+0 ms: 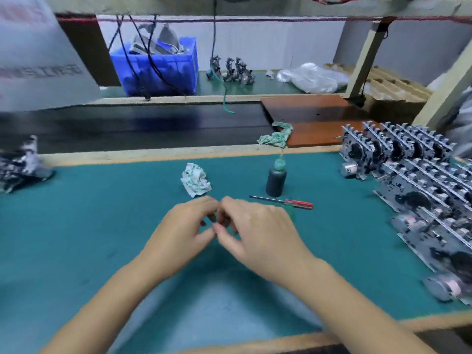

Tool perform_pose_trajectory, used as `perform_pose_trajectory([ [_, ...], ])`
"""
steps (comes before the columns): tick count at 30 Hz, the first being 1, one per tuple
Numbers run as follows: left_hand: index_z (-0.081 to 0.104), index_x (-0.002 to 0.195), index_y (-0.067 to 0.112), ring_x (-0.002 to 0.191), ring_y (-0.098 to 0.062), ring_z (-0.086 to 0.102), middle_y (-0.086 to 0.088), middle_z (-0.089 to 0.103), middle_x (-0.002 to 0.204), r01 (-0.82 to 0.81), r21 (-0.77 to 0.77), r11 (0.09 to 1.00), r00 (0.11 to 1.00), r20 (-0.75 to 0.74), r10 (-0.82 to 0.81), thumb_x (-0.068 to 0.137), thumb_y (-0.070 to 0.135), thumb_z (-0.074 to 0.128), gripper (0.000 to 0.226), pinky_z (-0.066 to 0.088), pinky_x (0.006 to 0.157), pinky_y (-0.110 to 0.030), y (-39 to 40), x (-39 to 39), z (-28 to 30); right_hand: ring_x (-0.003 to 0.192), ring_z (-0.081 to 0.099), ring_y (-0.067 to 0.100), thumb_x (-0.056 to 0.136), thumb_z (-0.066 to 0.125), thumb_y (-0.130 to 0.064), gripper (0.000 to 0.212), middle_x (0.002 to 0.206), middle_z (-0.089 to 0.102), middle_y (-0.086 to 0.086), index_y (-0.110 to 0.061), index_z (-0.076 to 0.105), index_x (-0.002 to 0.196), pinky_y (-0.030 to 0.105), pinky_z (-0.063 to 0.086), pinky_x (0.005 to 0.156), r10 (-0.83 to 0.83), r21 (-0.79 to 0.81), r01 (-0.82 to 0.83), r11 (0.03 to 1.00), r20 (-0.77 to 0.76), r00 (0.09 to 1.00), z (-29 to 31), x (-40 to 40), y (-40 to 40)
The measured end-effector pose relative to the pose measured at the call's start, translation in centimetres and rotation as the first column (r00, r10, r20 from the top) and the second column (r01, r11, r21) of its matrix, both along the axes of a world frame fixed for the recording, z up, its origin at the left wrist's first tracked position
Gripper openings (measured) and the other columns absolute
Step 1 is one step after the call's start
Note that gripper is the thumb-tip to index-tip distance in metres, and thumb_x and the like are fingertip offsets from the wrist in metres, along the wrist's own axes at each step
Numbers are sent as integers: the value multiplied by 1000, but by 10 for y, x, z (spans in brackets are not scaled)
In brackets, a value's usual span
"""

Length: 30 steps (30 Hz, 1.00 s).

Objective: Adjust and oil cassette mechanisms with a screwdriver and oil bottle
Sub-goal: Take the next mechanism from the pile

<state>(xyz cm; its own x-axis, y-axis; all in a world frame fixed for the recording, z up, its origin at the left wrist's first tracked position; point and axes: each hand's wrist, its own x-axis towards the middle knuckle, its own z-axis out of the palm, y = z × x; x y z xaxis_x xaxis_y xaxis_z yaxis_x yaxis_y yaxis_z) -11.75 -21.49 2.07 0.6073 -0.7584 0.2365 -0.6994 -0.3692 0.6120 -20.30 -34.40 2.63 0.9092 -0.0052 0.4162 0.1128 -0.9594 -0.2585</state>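
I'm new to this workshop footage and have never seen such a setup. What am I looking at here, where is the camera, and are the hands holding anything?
There is no machine here: a person works with bare hands, and the one picture comes from a camera worn on the head, looking forward and down. The left hand and right hand meet above a green mat, fingertips together. Whether they pinch something tiny cannot be told; the picture is blurred there. Neither tool is picked up. A screwdriver with a red handle lies just beyond the right hand, and a dark oil bottle with a green nozzle stands upright behind it. A crumpled cloth lies to the bottle's left. On the right, rows of cassette mechanisms are stacked. Farther back sits a blue crate.
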Motion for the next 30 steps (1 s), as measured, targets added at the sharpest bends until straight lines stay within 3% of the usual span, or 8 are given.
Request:
perform_pose_trajectory([
  [3, 57, 80, 32, 87, -6, 52, 13, 60, 88, -250, 128, 960, 965, 109, 237, 80, 10, 57, 22, 45, 74, -31, 64, 24, -9, 79, 59, 27, 94, 49, -32, 15, 88, 64, 0, -17, 50, 95, 35, 36, 61, 231, 120, -219, 968, -99, 968, -10, 54, 52],
  [7, 67, 95, 12, 101, -30, 56, -3, 67, 103, -573, 177, 800, 789, 382, 481, 76, 6, 68, 20, 45, 79, -41, 142, 53, 3, 88, 57, 28, 93, 51, -25, 15, 97, 64, 4, -12, 52, 100, 37, 39, 67, 391, 257, -364, 895, -61, 918, -11, 119, 131],
  [14, 63, 113, 0, 111, -43, 52, -24, 56, 121, -834, 134, 535, 508, 565, 650, 74, 8, 75, 42, 42, 87, -55, 236, 87, 9, 101, 55, 31, 92, 52, -17, 24, 109, 60, 14, -6, 54, 113, 37, 38, 82, 471, 495, -371, 786, -89, 878, -5, 199, 241],
  [18, 51, 129, 1, 121, -39, 46, -21, 48, 134, -892, 240, 384, 448, 594, 668, 80, 21, 71, 57, 37, 93, -52, 256, 90, 1, 110, 50, 33, 94, 49, -19, 32, 120, 55, 16, -5, 49, 123, 38, 37, 87, 487, 469, -342, 814, -231, 843, -20, 219, 273],
  [22, 55, 122, 14, 106, -32, 57, -10, 56, 120, -893, 352, 279, 443, 582, 682, 86, 48, 57, 50, 45, 79, -42, 269, 88, 8, 100, 54, 31, 94, 41, -13, 26, 108, 65, 13, -11, 61, 111, 34, 40, 79, 589, 589, -346, 730, -286, 756, -30, 219, 284],
  [25, 57, 120, 28, 94, -23, 62, -2, 64, 108, -813, 516, 270, 527, 455, 718, 72, 80, 36, 73, 46, 70, -33, 286, 81, 11, 88, 55, 27, 91, 40, -6, 25, 89, 60, 6, -17, 63, 95, 35, 45, 78, 692, 680, -373, 631, -277, 667, -37, 211, 281],
  [27, 59, 118, 31, 84, -24, 60, -2, 65, 91, -757, 543, 363, 574, 287, 767, 58, 83, 25, 86, 47, 70, -33, 292, 76, 10, 84, 58, 24, 92, 39, -1, 25, 86, 58, 8, -15, 58, 97, 42, 49, 83, 767, 804, -296, 515, -280, 577, -39, 205, 278],
  [30, 61, 115, 39, 74, -23, 58, 3, 60, 71, -735, 479, 480, 631, 224, 743, 68, 77, 24, 71, 48, 71, -34, 296, 74, 4, 75, 55, 16, 94, 45, 5, 22, 81, 56, 7, 2, 59, 110, 38, 50, 84, 840, 938, -109, 329, -239, 487, -43, 200, 269],
])
